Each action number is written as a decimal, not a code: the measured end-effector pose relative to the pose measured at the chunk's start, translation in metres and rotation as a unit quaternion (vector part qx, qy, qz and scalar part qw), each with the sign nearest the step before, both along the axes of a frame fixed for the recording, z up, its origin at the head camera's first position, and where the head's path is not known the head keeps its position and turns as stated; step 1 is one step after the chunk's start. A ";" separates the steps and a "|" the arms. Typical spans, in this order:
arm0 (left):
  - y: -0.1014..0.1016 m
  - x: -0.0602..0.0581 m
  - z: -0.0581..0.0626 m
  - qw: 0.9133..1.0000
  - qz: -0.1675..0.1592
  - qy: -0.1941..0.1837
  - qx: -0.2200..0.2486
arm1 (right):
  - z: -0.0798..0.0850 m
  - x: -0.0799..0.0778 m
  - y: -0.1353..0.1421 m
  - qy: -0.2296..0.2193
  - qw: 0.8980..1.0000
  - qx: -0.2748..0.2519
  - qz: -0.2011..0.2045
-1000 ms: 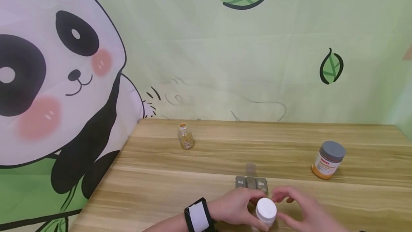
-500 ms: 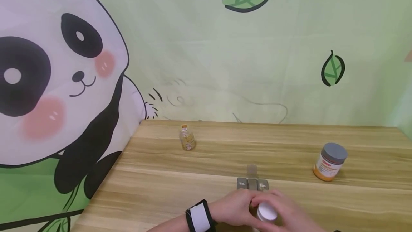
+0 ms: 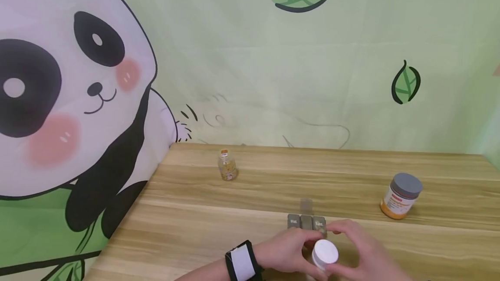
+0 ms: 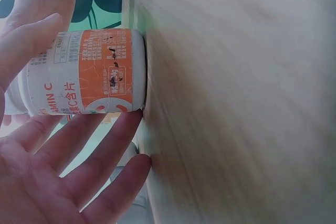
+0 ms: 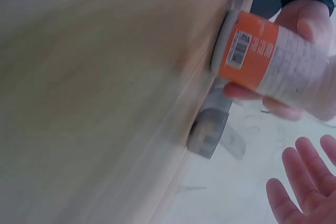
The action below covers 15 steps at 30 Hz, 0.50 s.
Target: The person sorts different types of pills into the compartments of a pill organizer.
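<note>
A white vitamin C bottle with an orange label has its base right at the tabletop. My left hand grips it around the side, thumb and fingers on opposite sides. The white cap sits on top of the bottle. My right hand is spread beside the cap, its thumb at the cap's near edge and its index finger held away from it. In the right wrist view, the right fingers are apart with nothing between them. Just beyond the bottle lies a grey pill organizer, partly hidden by the left hand, its middle lid raised.
A jar with a grey lid stands at the right of the wooden table. Toward the back left is a small clear bottle with yellowish contents. Behind the table hangs a green panda-print cloth.
My right hand closed around the cap half a second ago, then its fingers opened and drew back to the right. The left hand has kept its grip on the bottle.
</note>
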<state>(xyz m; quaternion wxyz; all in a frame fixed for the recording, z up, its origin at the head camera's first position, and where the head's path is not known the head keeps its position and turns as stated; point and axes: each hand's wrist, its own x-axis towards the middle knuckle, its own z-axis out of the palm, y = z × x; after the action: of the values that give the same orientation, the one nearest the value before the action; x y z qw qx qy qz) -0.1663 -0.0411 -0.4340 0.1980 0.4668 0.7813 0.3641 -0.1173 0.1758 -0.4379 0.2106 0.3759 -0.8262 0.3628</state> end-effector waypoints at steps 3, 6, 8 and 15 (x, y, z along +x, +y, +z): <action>0.001 0.000 0.000 1.000 0.003 0.011 -0.008 | -0.002 -0.001 0.006 0.015 1.000 -0.001 -0.005; 0.001 0.000 0.001 1.000 0.005 0.015 -0.010 | -0.002 0.000 0.009 0.009 1.000 -0.007 0.002; 0.001 0.000 0.001 1.000 0.005 0.011 -0.008 | 0.000 0.002 0.010 -0.010 1.000 -0.003 0.001; 0.000 0.001 0.000 1.000 0.001 -0.011 0.002 | 0.005 0.011 0.002 -0.033 0.999 0.029 0.002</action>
<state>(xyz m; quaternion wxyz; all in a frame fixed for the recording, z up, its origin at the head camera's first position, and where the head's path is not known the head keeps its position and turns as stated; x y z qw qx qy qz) -0.1653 -0.0410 -0.4336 0.2051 0.4624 0.7786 0.3714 -0.1067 0.1780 -0.4331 0.1713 0.3710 -0.8424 0.3513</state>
